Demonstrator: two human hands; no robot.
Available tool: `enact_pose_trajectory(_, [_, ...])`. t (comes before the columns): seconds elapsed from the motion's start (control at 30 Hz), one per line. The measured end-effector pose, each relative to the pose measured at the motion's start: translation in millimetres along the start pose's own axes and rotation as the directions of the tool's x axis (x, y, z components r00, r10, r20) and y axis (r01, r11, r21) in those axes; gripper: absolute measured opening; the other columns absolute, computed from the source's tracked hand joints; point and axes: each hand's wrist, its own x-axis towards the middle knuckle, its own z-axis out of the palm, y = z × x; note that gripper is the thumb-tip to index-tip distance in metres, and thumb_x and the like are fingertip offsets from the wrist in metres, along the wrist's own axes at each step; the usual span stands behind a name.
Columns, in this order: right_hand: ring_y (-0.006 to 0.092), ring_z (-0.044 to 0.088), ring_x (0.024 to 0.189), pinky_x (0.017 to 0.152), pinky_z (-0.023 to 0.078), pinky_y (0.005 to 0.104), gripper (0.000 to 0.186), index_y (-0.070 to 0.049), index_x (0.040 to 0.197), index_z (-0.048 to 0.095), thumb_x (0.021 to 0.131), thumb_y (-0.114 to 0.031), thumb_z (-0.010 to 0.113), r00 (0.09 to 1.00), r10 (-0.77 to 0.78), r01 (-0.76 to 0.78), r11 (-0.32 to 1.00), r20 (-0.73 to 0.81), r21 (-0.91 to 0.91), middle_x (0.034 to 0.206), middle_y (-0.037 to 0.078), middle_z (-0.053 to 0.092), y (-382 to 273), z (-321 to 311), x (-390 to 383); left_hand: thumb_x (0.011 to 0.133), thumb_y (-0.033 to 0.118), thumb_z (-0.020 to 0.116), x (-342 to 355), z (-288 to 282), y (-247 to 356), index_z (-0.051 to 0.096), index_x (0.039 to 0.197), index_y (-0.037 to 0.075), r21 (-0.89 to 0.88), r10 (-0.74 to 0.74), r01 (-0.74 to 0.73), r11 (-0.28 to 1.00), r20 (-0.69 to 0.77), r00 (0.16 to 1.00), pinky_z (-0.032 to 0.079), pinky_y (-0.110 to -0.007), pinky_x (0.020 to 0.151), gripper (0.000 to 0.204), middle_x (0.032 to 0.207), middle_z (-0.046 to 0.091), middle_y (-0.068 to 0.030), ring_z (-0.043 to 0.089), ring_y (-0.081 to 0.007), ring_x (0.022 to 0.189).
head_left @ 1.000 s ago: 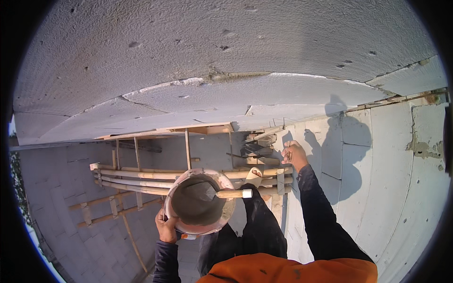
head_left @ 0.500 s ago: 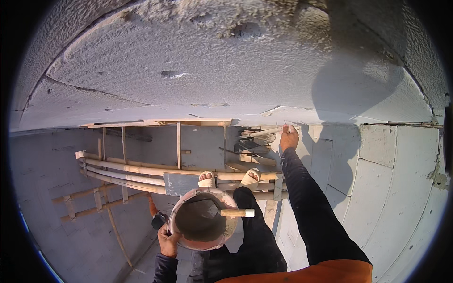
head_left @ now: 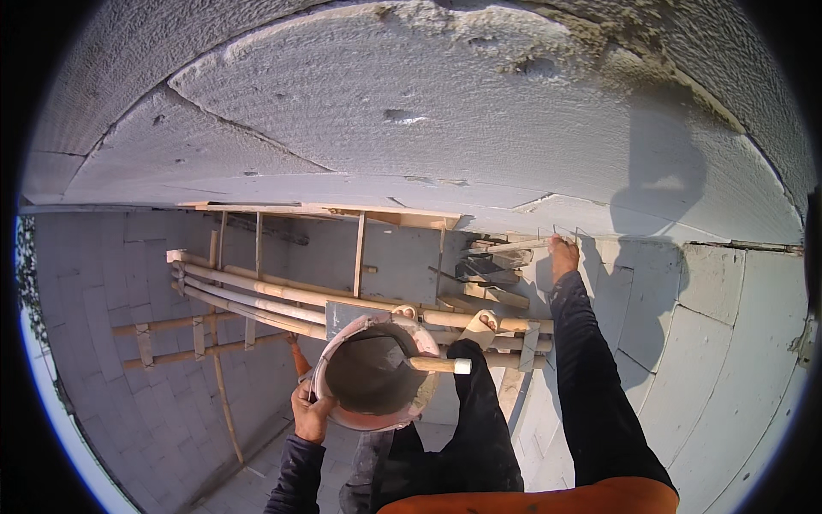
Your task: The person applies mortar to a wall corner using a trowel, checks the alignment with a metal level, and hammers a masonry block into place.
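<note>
My left hand (head_left: 310, 413) grips the rim of a pinkish bucket (head_left: 322, 377), thumb over the edge. Grey wet mortar (head_left: 368, 377) lies in the bucket. Across its right rim rests a trowel (head_left: 441, 365) with a wooden handle and a pale end cap; its blade is partly sunk in the mortar. My right arm stretches forward to the block wall. There my right hand (head_left: 563, 259) is closed at the wall's lower edge, around one of several thin rods (head_left: 576, 231) that stick out; the fingers partly hide it.
My sandalled feet (head_left: 482, 324) stand on bamboo scaffold poles (head_left: 257, 288). A pale block wall (head_left: 411, 128) rises close in front, another wall (head_left: 685, 343) at right. Timber offcuts (head_left: 497, 295) are stacked beyond the poles. Below left, another person's arm (head_left: 300, 358) reaches to a lower bamboo rail (head_left: 205, 353).
The view has shifted, so the wall, scaffold and right hand appear farther right. The bucket stays in my left hand, and my right hand keeps its place at the rods.
</note>
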Motion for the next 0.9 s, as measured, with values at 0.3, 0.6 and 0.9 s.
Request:
enact_pose_trajectory(0.3, [0.0085,0.042,0.051,0.040,0.030,0.0275,0.021,-0.012,0.111,0.066,0.099,-0.029,0.063,0.938,0.291,-0.304,0.952,0.186,0.044,0.080,-0.002,0.058,-26.8,-15.9,-33.8,0.072,-0.007,0.065,-2.8,1.7,0.3,0.068,0.093,0.001,-0.027,0.006,-0.007,1.000,-0.042,0.999,0.051,-0.027,0.070,0.023,0.085,0.069,-0.0003,0.062,-0.0101,0.072])
enact_pose_trajectory(0.6, [0.0051,0.038,0.048,0.039,0.029,0.0227,0.018,-0.008,0.110,0.062,0.101,-0.024,0.062,0.845,0.328,-0.386,0.921,0.423,0.056,0.079,-0.001,0.057,-28.7,-30.1,-134.3,0.075,-0.006,0.067,6.9,-2.0,-24.8,0.067,0.092,0.002,-0.110,-0.036,0.037,0.993,0.016,0.999,0.050,-0.026,0.069,0.019,0.083,0.069,0.0002,0.062,-0.0091,0.071])
enact_pose_trajectory(0.9, [0.0193,0.060,0.067,0.044,0.040,0.0278,0.016,-0.010,0.092,0.055,0.089,-0.025,0.052,0.806,0.124,-0.362,0.877,0.578,0.317,0.082,0.009,0.062,-40.4,-10.7,-209.2,0.074,-0.005,0.068,29.9,5.4,-43.5,0.068,0.092,0.002,-0.087,-0.049,0.057,0.995,0.100,0.994,0.049,-0.025,0.069,0.020,0.085,0.069,0.0004,0.062,-0.0085,0.072])
